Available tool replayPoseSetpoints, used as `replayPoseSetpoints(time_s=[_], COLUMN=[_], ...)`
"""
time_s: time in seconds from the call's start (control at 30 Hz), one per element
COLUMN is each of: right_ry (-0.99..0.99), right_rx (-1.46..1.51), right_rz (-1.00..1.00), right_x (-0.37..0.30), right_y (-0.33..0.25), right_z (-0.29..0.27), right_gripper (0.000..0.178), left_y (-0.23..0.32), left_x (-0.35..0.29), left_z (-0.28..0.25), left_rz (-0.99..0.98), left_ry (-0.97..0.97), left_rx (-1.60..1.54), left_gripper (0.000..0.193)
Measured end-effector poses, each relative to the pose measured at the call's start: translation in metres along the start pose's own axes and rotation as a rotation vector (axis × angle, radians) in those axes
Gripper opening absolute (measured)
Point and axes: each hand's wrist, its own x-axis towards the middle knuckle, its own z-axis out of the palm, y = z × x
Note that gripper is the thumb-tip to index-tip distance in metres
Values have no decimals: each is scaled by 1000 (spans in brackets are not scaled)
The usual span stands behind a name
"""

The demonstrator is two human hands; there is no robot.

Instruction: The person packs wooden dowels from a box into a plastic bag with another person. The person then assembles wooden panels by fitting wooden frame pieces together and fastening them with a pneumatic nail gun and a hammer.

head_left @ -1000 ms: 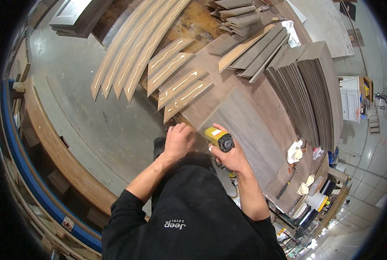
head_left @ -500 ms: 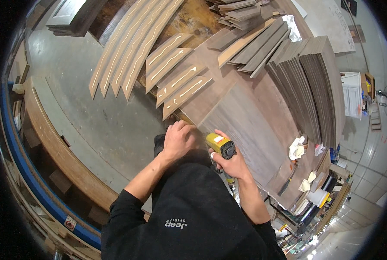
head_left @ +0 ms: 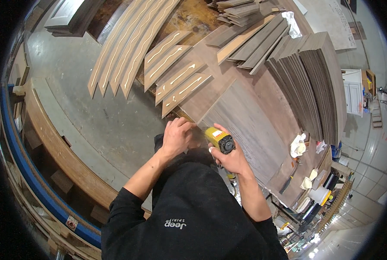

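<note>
My right hand (head_left: 231,159) is wrapped around a yellow nail gun (head_left: 219,138) with a black end cap. Its hose fitting hangs below the hand, and its nose is hidden. Close to its left, my left hand (head_left: 176,138) is closed with curled fingers at the near edge of a wood-grain panel (head_left: 245,125). Whatever those fingers grip is hidden from view. Just beyond the left hand lie several short strips with angled ends, such as a brown strip (head_left: 187,91) bearing a line of pale glue.
Longer glue-lined strips (head_left: 135,52) overhang the table on the left. Loose grey boards (head_left: 262,41) lie at the far side, beside tall board stacks (head_left: 308,82) on the right. A black-handled tool (head_left: 287,183) and crumpled paper (head_left: 297,145) lie at the near right. A blue-edged rack (head_left: 42,190) stands left.
My left hand has shifted slightly to the right and away from me. The nail gun in my right hand has tilted a little and stays near the panel's edge.
</note>
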Motion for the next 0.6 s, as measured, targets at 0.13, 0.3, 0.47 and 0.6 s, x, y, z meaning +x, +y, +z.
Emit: replayPoseSetpoints(time_s=[0.13, 0.3, 0.47, 0.6], right_ry=[-19, 2, 119, 308], right_rx=[-17, 266, 275, 146], right_rz=[109, 54, 23, 60], right_x=[-2, -24, -71, -99], right_y=[-15, 3, 32, 84], right_z=[-1, -13, -31, -29], right_gripper=[72, 78, 79, 77], left_y=[1, 7, 35, 52], left_x=[3, 5, 19, 39], left_z=[-5, -5, 2, 16], left_rz=[10, -19, 22, -48], left_ry=[-29, -22, -43, -89], left_rx=[48, 87, 140, 205], left_gripper=[33, 30, 28, 36])
